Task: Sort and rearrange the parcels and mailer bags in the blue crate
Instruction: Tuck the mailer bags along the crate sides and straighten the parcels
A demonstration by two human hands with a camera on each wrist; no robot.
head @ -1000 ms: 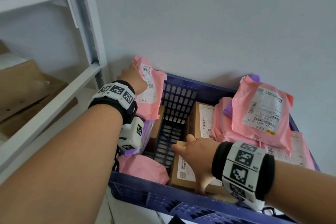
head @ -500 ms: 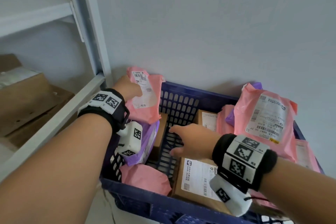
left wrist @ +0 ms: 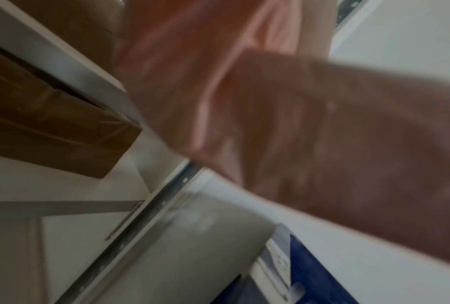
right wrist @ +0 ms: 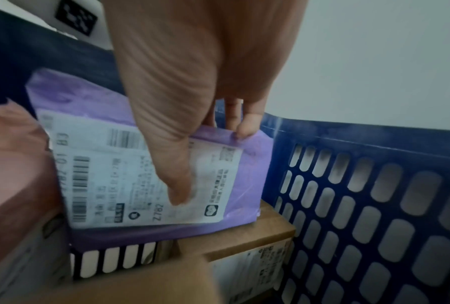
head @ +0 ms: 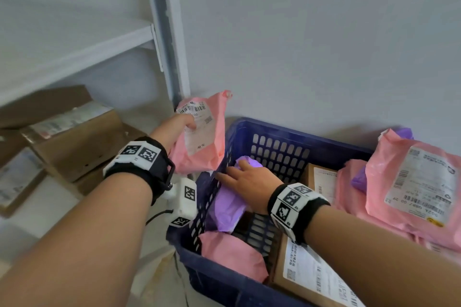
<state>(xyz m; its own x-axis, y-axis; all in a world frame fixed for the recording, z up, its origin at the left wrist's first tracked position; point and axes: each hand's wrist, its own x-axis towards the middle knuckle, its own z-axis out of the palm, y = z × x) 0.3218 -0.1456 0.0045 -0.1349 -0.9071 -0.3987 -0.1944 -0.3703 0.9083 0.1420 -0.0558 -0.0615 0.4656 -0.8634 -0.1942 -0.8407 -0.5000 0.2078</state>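
The blue crate (head: 287,129) stands against the wall with pink mailers, a purple mailer and cardboard parcels inside. My left hand (head: 174,129) grips a pink mailer bag (head: 202,137) with a white label, held just outside the crate's far left corner; in the left wrist view this pink mailer bag (left wrist: 182,67) is blurred. My right hand (head: 245,177) reaches into the crate's left side and pinches the top edge of a purple mailer bag (head: 230,203). In the right wrist view my right hand (right wrist: 208,162) has its thumb on the label of the purple mailer bag (right wrist: 146,183) and its fingers behind it.
A large pink mailer (head: 414,182) is propped at the crate's right. A small pink mailer (head: 232,254) and a cardboard parcel (head: 311,279) lie at the near side. A white metal shelf upright (head: 167,32) and brown boxes (head: 72,139) stand to the left.
My left hand has lifted the pink mailer up and left, out over the crate's corner. My right hand left the near cardboard parcel, moved left and took hold of the purple mailer.
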